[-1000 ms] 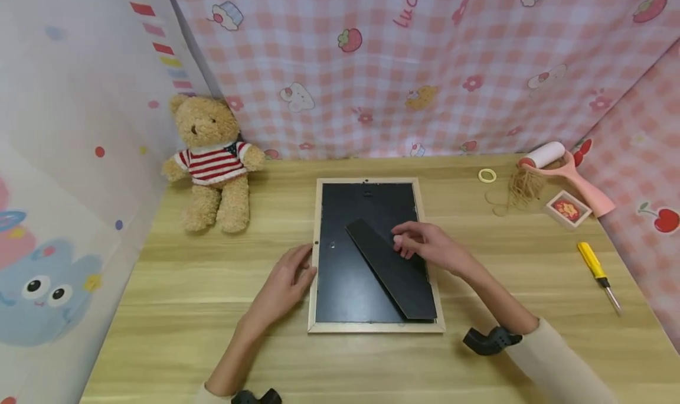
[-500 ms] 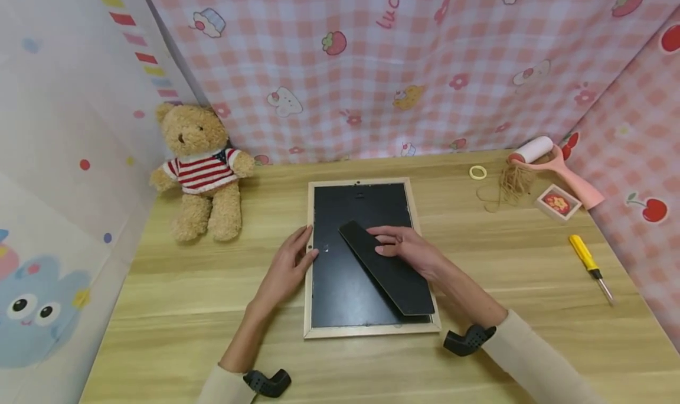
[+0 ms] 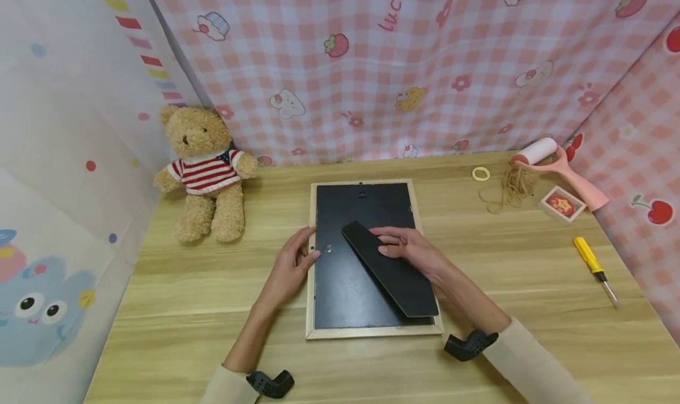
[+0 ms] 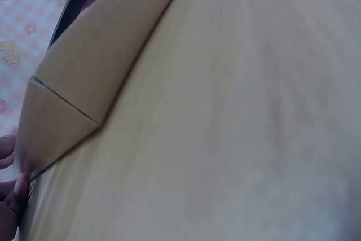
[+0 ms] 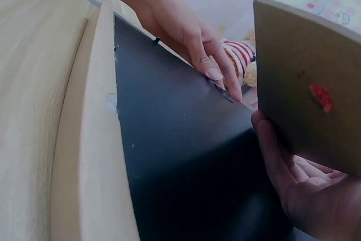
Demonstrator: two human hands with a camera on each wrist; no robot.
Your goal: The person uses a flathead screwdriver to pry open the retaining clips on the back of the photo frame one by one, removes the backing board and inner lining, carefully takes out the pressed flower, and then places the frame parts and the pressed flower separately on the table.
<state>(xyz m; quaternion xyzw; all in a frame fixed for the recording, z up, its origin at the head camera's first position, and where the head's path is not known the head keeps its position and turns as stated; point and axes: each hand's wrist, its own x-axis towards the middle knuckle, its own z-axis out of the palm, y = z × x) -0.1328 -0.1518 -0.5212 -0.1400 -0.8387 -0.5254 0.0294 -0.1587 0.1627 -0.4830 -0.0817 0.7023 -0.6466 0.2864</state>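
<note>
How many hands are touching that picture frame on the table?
2. The left hand presses fingers on the picture frame at its left edge; the right hand holds the black stand flap on the backing.

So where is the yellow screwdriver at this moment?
In the head view the yellow screwdriver lies on the table at the far right, near the pink curtain, just below the small red box.

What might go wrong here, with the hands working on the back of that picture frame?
The right hand lifts the stand off the backing; pulled too far, its hinge might tear. The left hand only touches the frame at its edge, so the frame may slide on the table.
</note>
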